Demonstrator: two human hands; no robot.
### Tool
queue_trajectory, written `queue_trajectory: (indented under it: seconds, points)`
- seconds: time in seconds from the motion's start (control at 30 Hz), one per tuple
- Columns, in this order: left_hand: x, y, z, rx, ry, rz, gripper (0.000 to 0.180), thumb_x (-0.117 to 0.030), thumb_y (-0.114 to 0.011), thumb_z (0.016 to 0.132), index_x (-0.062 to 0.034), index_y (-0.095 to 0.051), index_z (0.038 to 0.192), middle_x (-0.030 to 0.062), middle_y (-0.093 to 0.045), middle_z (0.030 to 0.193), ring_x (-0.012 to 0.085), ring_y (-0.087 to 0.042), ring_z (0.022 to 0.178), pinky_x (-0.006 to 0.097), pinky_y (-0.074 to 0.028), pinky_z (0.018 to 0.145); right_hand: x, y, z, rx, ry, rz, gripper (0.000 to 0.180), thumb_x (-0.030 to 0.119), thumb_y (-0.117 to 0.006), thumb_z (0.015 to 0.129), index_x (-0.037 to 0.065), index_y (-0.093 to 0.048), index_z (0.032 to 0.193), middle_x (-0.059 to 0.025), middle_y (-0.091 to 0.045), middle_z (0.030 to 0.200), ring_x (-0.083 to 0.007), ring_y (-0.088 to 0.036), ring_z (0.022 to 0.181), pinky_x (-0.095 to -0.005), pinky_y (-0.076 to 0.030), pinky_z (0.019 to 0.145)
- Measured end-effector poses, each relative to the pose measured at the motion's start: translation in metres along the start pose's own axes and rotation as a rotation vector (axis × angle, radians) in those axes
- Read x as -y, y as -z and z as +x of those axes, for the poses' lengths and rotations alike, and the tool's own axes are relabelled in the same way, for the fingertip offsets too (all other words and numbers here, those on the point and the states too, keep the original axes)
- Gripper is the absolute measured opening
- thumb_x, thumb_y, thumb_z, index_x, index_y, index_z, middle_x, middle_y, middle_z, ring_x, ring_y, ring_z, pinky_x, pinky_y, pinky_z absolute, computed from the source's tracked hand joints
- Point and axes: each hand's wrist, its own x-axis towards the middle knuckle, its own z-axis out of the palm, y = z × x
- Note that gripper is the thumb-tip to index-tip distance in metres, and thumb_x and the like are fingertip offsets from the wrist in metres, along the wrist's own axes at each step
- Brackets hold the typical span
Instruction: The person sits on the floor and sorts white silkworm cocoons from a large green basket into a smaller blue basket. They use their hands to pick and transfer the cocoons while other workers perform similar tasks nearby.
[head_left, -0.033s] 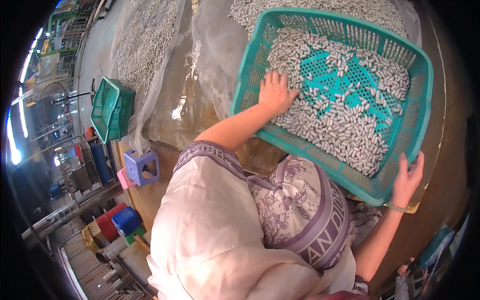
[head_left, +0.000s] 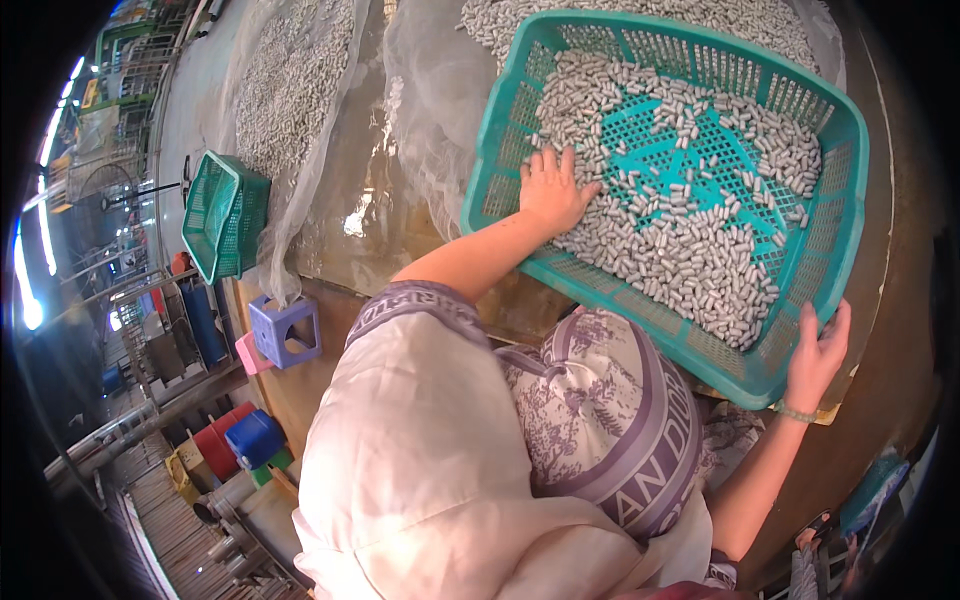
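A large rectangular green plastic basket (head_left: 655, 310) with mesh sides lies in front of me. Many small grey-white, capsule-shaped pieces (head_left: 690, 270) cover its floor, piled thickest along the near and left sides. Reaching over the left side, my left hand (head_left: 555, 190) rests on the pieces with its fingers spread, holding none that I can see. At the near right corner my right hand (head_left: 820, 350) grips the rim, the thumb apart from the fingers; part of that grip is hidden. Through the bare middle of the layer shows the basket's brighter green lattice floor.
More grey-white pieces lie beyond the basket and on a clear plastic sheet (head_left: 320, 160) at far left. Smaller green baskets (head_left: 225, 215) sit at the table's left end, above a purple plastic stool (head_left: 285, 330). The brown tabletop (head_left: 345, 245) looks wet.
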Motion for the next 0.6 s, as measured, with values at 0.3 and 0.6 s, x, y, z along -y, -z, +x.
queue_trajectory:
  seconds: [0.3,0.6]
  points:
    - [-0.076,0.032,-0.033,0.394,-0.059,-0.403,0.081,-0.055,-0.051,0.082,0.0022,-0.025,0.134,0.0283,-0.036,0.129,0.0445,-0.042,0.115,0.047,-0.036,0.097,0.008,-0.001,0.000,-0.025,-0.028,0.004,0.029,0.005,-0.055,0.086,-0.006,-0.047,0.112,-0.0110,-0.058,0.102,-0.0128,-0.054,0.087,-0.0259,-0.044,0.077]
    - [0.041,0.006,0.007,0.164,-0.821,0.169,0.090,-0.061,-0.051,0.078,-0.0105,-0.013,0.143,0.0216,-0.007,0.148,0.0346,-0.008,0.138,0.059,-0.009,0.105,0.001,-0.004,0.003,-0.047,-0.009,0.036,0.031,0.005,-0.056,0.086,-0.007,-0.047,0.113,-0.0105,-0.059,0.101,-0.0134,-0.054,0.089,-0.0261,-0.044,0.077]
